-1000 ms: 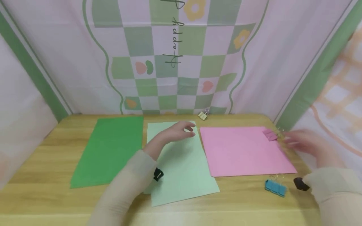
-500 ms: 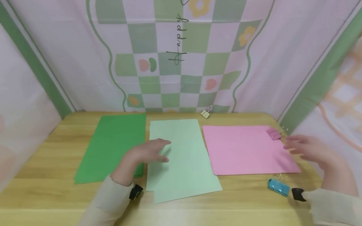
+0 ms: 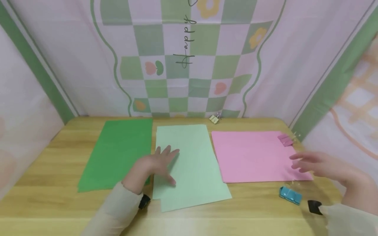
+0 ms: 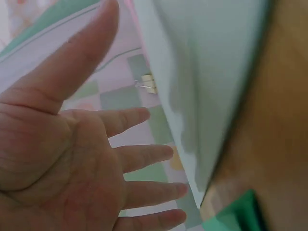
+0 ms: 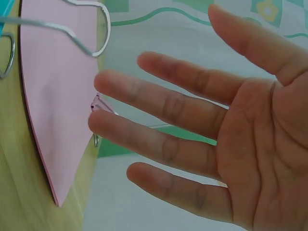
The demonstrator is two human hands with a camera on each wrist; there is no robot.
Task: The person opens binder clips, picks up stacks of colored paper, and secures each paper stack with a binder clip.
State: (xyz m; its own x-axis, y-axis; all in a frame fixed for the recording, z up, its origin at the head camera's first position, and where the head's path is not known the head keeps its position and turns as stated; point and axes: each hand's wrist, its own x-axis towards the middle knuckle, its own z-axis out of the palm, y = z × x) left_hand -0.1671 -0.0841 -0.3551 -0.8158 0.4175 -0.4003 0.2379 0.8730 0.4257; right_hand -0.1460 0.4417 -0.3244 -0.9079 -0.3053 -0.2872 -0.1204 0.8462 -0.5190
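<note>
- Pale green sheets [image 3: 195, 177] are lying near the middle of the desk [image 3: 254, 209], overlapping unevenly at the near end.
- Over their left side, the left hand [image 3: 156, 164] is reaching with fingers and thumb spread apart; whether it is touching the paper cannot be told.
- To the left, bright green paper [image 3: 118, 147] is resting flat.
- Pink paper [image 3: 251, 157] is lying sideways on the right.
- Near its right edge, the right hand [image 3: 327, 167] is hanging with fingers extended and apart.
- One pink clip [image 3: 285, 140] is sitting at that paper's far right corner.
- One blue clip [image 3: 290, 195] is resting just beside its near edge.
</note>
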